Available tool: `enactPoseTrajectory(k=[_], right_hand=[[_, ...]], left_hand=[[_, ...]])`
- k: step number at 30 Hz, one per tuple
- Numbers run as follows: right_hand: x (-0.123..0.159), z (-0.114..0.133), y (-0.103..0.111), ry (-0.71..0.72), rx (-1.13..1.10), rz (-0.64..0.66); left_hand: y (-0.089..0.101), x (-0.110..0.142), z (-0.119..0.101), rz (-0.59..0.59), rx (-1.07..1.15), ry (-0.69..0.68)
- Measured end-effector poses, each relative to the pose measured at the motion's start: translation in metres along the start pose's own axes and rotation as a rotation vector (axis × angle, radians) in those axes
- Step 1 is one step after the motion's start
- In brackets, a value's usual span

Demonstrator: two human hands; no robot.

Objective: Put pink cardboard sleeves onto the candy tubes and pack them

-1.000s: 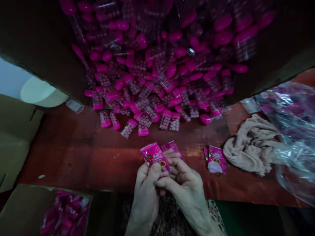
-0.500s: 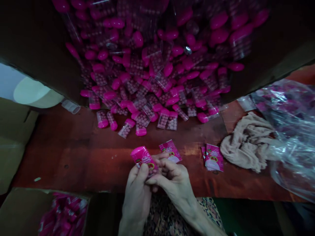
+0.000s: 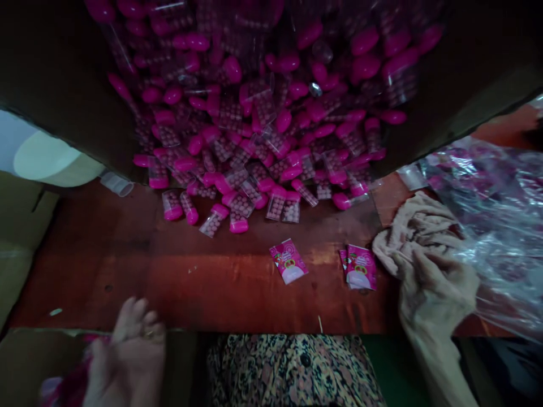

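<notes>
Patterned garment: on the person's lap, at the near edge, between the two arms.
Left hand: over the near-left carton; I see the hand with palm up, fingers extended, nothing in its grasp; a ring is on one finger.
Pink packets: in that carton, beside and partly behind the left hand; blurred in detail.
Surface: reddish-brown boards, with a pale scrap near the front left and a thin pale sliver at the front edge.
Right hand: at the beige cloth, fingers bent; from here I cannot tell whether the hand grips the fabric or only touches it.
Pink printed wrappers: flat on the surface, one set near the middle, another overlapping set just left of the cloth.
Clear plastic bag: right of the cloth, crumpled, pink contents showing through.
Front jars: clear, pink-capped, holding pink balls; scattered before the large carton.
Clear cup: on its side, left of the jars.
White round container: behind the cup.
Jar heap: fills the large carton's open mouth.
</notes>
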State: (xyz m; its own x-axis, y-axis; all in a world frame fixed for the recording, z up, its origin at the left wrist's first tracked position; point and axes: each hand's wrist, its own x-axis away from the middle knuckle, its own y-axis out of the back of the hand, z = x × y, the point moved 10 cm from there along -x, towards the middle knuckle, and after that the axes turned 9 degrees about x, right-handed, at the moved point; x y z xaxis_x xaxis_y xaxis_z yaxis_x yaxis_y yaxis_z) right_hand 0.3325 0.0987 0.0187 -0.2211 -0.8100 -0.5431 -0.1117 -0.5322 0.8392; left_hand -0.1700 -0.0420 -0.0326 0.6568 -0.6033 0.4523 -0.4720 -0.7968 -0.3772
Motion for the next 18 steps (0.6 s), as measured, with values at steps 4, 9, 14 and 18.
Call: enactPoseTrajectory(k=[4,9,14,18], right_hand=[[-0.011,-0.005,-0.001,-0.057,-0.017,-0.059],[-0.026,-0.002,0.012,-0.093,-0.007,-0.048],[-0.008,0.086,0.040,0.058,-0.286,-0.014],[0.020,0.161,0.022,0.260,-0.549,0.235]], left_hand=[[-0.113,0.020,0.060,0.206,0.013,0.213],[-0.159,0.040,0.087,0.395,-0.140,0.305],[-0.148,0.034,0.092,0.347,-0.198,0.271],[-0.139,0.030,0.095,0.292,-0.186,0.280]])
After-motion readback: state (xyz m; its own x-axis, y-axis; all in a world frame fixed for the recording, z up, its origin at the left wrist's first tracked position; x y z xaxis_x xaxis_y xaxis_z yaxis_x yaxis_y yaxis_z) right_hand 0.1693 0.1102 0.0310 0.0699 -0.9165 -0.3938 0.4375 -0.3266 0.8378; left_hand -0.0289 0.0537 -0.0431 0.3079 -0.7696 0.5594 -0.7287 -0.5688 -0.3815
